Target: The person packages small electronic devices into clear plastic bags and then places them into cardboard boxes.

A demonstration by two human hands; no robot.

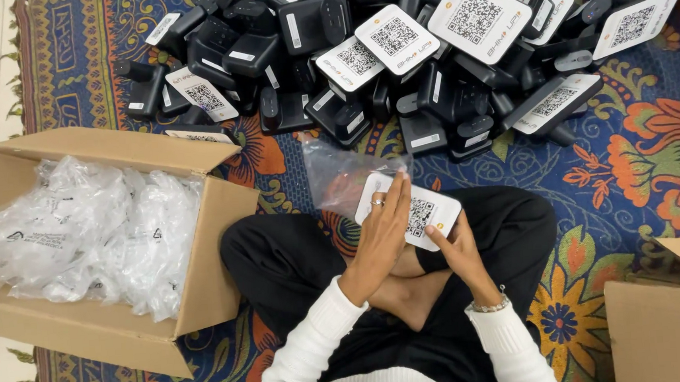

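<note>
Left hand (381, 232) flat, fingers extended, ring on one; right hand (457, 248) cupped beneath, wrists close together

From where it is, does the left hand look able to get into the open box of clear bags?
Probably yes: the left hand rests flat on the white-faced device, holding nothing, and the open box stands beside the left knee, unblocked.
</note>
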